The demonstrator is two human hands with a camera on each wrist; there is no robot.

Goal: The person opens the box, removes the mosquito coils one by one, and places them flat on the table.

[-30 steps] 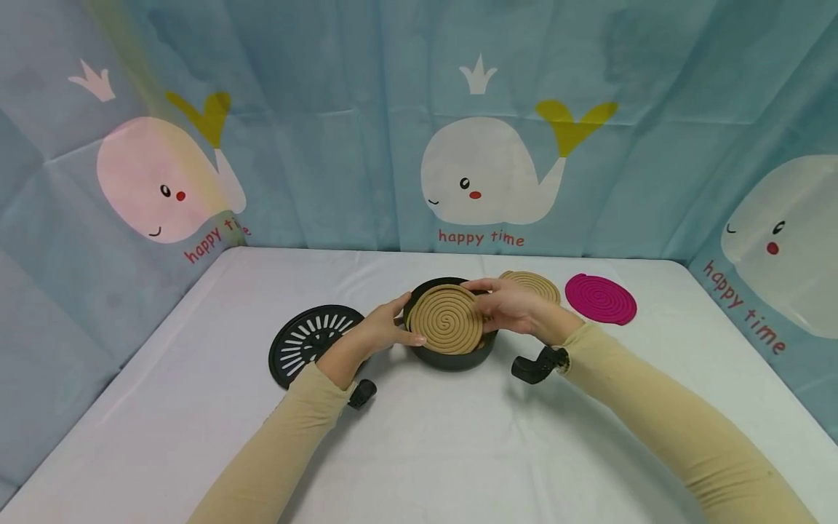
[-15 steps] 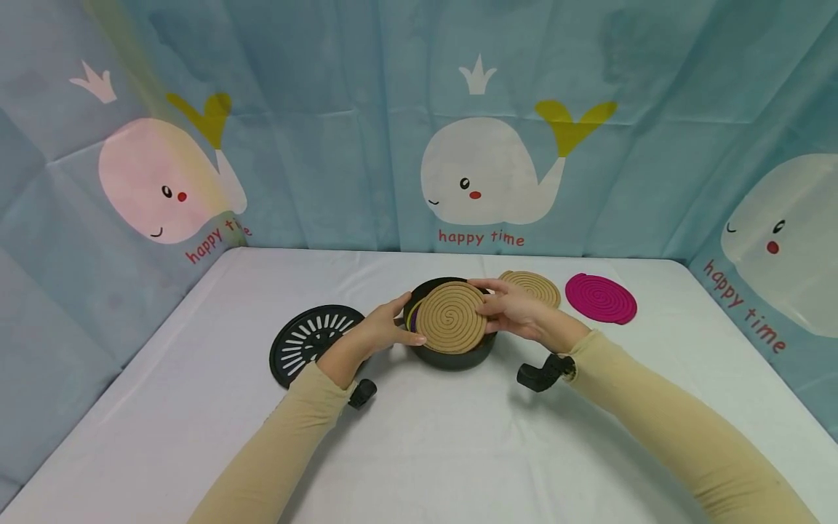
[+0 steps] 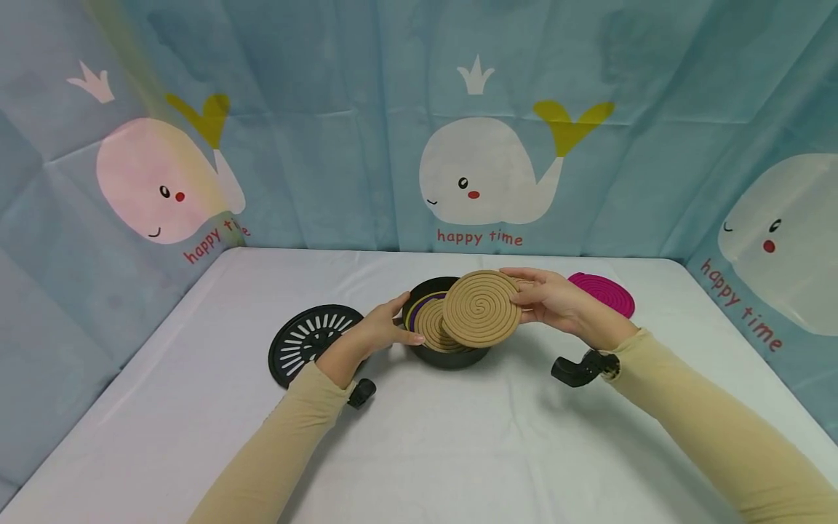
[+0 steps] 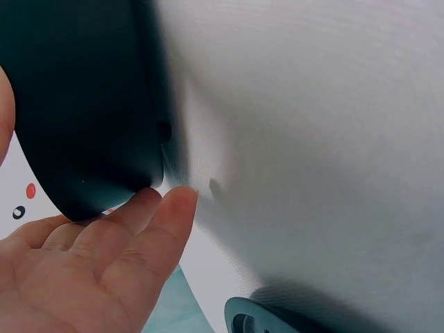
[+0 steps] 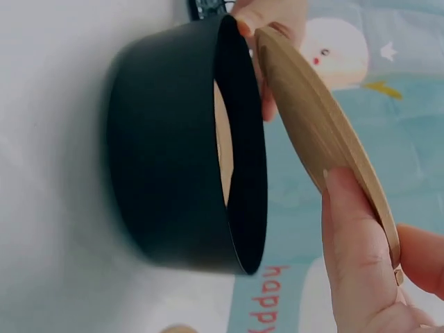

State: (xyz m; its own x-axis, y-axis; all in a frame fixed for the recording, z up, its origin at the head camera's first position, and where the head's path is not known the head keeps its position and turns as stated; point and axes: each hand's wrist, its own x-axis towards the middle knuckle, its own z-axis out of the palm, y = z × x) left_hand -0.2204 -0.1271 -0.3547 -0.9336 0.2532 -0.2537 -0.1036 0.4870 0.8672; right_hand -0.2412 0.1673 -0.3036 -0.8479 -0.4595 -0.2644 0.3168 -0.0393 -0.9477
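A tan coiled-rope coaster point(image 3: 482, 308) is pinched at its right edge by my right hand point(image 3: 556, 302), thumb on one face and fingers on the other. The right wrist view shows this coaster point(image 5: 316, 111) tilted beside the open mouth of a black round container point(image 5: 173, 152). My left hand point(image 3: 386, 325) grips the side of that container point(image 3: 452, 360), thumb at the rim, fingertips against the outer wall. Inside, another tan coiled coaster point(image 3: 432, 327) lies over purple and yellow edges, partly hidden by the held one.
Left of the container lies a black round slotted disc point(image 3: 308, 342), partly behind the left forearm. A magenta coiled coaster point(image 3: 605, 292) lies on the white tablecloth point(image 3: 458, 437) at the back right. My right hand covers most of a tan coaster there. A patterned blue curtain point(image 3: 366, 182) stands behind.
The right hand has lifted the top tan coaster from the container and carried it right, uncovering another tan coaster and more purple and yellow. The left hand stays in place.
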